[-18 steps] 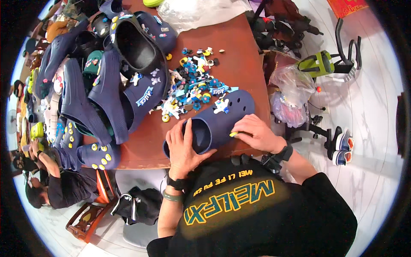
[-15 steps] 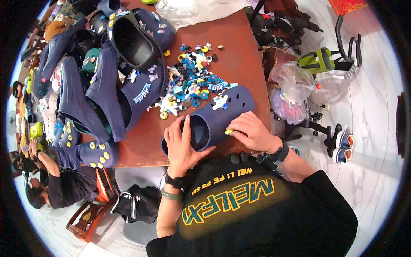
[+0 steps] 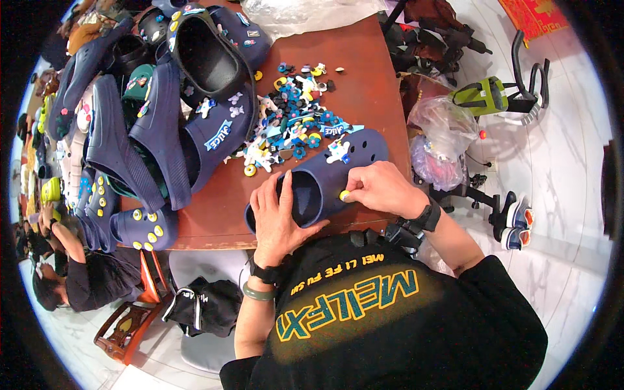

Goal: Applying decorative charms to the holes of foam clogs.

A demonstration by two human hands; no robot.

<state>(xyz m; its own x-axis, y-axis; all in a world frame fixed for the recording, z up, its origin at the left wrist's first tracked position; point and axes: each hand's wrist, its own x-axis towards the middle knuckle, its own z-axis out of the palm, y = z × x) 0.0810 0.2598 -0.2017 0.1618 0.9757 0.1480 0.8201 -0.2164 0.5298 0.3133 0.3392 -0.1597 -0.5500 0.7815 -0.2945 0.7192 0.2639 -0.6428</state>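
Note:
A navy blue clog (image 3: 325, 179) lies on the brown table (image 3: 383, 97) near its front edge. My left hand (image 3: 278, 218) grips the clog at its opening, with the thumb over the rim. My right hand (image 3: 380, 188) rests on the clog's upper and pinches a small yellow charm (image 3: 344, 194) against a hole. A white figure charm (image 3: 338, 151) sits fixed further up the clog. Beyond it lies a loose heap of several colourful charms (image 3: 292, 127).
A big pile of navy clogs (image 3: 162, 123) fills the table's left side, some with charms on. Another person (image 3: 71, 273) sits low at the left. Plastic bags (image 3: 442, 140), a green-seated chair (image 3: 494, 97) and sandals (image 3: 513, 218) stand on the white floor at the right.
My hands and the clog have stayed close to the same place. The right hand's fingers have pressed the yellow charm closer onto the clog's upper.

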